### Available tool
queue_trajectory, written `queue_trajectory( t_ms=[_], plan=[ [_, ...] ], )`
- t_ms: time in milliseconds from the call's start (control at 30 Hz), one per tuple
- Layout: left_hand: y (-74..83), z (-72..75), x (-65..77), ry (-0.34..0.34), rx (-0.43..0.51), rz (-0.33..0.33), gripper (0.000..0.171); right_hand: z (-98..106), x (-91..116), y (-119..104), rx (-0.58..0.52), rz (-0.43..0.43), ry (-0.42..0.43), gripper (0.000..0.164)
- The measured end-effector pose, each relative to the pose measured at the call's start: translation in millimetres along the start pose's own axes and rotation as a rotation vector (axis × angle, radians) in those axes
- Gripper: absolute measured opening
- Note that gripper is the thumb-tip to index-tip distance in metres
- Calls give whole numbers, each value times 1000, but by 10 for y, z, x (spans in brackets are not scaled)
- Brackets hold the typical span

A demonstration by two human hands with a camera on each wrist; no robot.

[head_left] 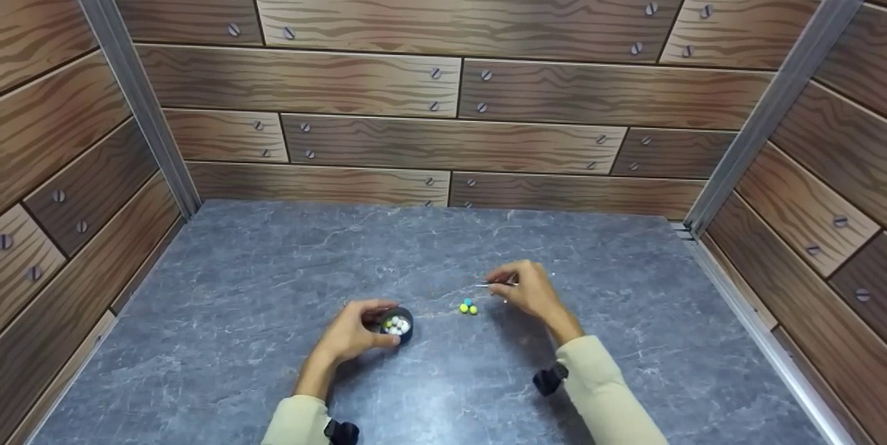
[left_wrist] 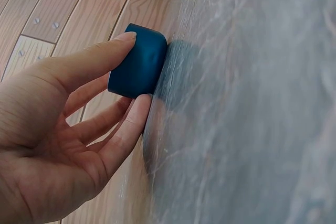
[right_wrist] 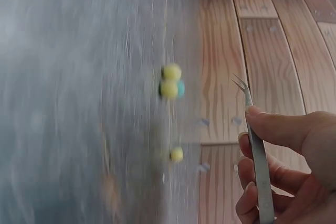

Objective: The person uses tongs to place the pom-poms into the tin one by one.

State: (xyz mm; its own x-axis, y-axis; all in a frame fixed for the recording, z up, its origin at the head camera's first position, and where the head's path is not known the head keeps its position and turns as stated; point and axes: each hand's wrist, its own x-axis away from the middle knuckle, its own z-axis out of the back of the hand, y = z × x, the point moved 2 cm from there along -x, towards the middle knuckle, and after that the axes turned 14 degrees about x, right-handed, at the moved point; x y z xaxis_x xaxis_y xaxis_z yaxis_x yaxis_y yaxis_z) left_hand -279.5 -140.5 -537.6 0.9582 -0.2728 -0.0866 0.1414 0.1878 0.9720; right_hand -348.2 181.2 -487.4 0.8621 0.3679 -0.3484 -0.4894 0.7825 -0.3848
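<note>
My left hand (head_left: 353, 330) grips a small dark blue cup (left_wrist: 139, 59) standing on the table, thumb on one side and fingers on the other. Inside the cup lie several white beads (head_left: 396, 326) and a yellow-green one. My right hand (head_left: 530, 289) pinches a pair of metal tweezers (right_wrist: 258, 156) between thumb and fingers, above the table. Their bent tips stand slightly apart with nothing between them. To the left of this hand, two yellow beads (head_left: 472, 310) and a blue bead (head_left: 468, 302) sit close together. Another yellow bead (right_wrist: 176, 155) lies apart from them in the right wrist view.
The grey marbled tabletop (head_left: 277, 265) is bounded by a wood-patterned back wall (head_left: 388, 84) and side walls. Metal posts (head_left: 132, 84) stand at the corners, and a metal rail (head_left: 762, 348) runs along the right edge.
</note>
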Motion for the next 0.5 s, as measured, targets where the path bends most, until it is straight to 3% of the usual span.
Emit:
queue_trajectory(
  t_ms=[500],
  plan=[
    [-8,13,-5,-8,-3,14,58,15,60,411,59,-91,27,9]
  ],
)
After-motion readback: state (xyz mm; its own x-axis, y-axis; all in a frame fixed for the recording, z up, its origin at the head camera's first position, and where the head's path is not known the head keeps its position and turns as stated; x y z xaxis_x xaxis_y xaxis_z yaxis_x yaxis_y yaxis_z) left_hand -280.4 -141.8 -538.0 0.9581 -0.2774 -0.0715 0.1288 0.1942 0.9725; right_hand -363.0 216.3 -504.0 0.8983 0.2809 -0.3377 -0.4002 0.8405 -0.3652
